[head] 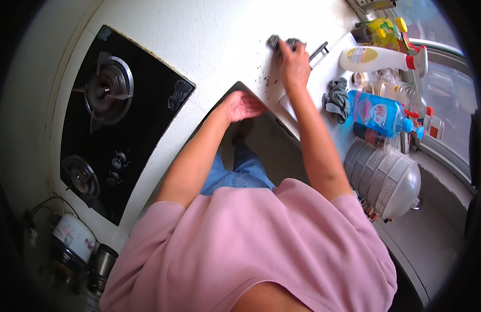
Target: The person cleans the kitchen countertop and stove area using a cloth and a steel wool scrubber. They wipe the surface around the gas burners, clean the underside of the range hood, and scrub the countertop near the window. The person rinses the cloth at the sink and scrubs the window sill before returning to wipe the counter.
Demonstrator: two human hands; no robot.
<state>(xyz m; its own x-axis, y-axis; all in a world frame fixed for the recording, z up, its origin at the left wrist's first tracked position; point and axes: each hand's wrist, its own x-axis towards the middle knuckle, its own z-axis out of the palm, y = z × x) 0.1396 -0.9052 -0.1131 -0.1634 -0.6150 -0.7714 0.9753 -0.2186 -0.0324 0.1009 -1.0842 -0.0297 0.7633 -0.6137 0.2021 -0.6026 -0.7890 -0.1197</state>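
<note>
On the white countertop point(224, 43), my right hand point(295, 66) presses a dark, wet-looking cloth point(274, 42), which shows in bunches around the fingers. Dark crumbs point(267, 81) lie on the counter just left of the wrist and toward me. My left hand point(244, 107) is palm up with its fingers extended, below the counter's front edge near the corner, and nothing is seen in it. Right of my right forearm, a crumpled grey-green cloth point(338, 101) lies beside a blue bottle of liquid point(377, 113).
A black glass gas hob point(146, 82) is set in the counter at left. At right stand a white spray bottle point(375, 58), several other bottles and a grey ribbed container point(381, 175) near the window. A white pot-like appliance point(74, 238) is at lower left.
</note>
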